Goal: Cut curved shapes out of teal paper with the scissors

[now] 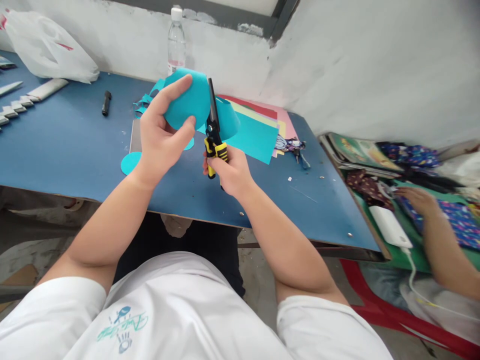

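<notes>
1. Pinching the blue paper [187, 102] between thumb and fingers, the left hand [159, 135] held it above the table [90, 165].
2. The right hand [236, 170] curled its fingers around the yellow-and-black scissors [212, 127] — blades upward, beside the paper's right side; blade contact could not be confirmed.
3. A blue circle [130, 163] lay on the table, left of the left wrist.
4. Colored sheets [258, 137] lay right of the scissors — a clear bottle [176, 42] stood beyond the paper.
</notes>
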`<state>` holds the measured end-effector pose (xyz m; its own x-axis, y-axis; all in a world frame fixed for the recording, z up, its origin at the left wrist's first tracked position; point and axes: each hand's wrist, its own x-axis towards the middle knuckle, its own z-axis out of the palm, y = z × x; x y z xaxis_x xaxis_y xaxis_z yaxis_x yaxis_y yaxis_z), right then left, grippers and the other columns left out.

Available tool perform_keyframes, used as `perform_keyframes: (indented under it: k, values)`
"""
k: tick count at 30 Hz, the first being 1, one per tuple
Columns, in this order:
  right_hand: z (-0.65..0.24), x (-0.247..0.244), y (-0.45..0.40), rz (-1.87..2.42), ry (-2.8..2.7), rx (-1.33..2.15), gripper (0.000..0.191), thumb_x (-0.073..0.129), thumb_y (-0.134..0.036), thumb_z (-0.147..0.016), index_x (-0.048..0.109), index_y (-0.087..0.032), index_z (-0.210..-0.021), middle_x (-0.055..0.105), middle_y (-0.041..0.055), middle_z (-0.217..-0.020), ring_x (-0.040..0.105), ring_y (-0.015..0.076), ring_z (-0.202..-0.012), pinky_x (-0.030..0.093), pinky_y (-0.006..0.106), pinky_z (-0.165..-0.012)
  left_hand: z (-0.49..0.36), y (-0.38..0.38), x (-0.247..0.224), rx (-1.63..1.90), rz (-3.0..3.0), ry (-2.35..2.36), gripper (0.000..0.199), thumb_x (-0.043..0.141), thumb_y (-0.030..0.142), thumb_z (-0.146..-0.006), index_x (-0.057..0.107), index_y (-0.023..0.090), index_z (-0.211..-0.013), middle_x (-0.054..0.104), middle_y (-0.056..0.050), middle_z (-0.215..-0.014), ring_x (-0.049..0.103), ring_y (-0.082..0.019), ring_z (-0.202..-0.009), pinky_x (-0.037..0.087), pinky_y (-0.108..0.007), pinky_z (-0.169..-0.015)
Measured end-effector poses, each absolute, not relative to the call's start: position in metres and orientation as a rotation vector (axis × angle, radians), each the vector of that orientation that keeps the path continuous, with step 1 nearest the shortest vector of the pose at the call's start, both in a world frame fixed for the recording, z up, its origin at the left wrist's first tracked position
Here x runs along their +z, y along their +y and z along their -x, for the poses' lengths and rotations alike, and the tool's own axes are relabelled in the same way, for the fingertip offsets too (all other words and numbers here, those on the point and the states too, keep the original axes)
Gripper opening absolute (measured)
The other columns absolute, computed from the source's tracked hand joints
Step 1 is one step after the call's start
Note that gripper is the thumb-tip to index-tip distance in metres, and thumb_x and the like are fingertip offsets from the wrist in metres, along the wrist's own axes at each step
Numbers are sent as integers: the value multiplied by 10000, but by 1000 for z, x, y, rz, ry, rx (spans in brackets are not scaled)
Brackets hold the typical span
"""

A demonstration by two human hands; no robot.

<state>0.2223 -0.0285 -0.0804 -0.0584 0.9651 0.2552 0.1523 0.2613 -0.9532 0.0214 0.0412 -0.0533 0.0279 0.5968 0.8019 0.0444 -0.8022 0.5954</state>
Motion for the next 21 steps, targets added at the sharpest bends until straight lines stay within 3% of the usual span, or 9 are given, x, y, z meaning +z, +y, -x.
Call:
perform_keyframes:
  k: [13,21]
  values:
    - [-222,-81,-28,1101,-1459,974,134,674,-360,-786,697,-253,-862,727,-4,-721,708,211,-635,567,372,-649,-21,44,-56,1826,-1890,668,622,897,634,-932,755,420,-1499,794,39,-1531,714,-402,-1499,615,-648,-1324]
    - [-222,-78,-30,1114,-1477,973,89,665,-332,-801,685,-258,-846,720,2,-718,704,213,-633,570,371,-651,-20,55,-65,1857,-1925,611,644,852,687,-960,735,420,-1534,798,27,-1526,727,-432,-1459,656,-702,-1210]
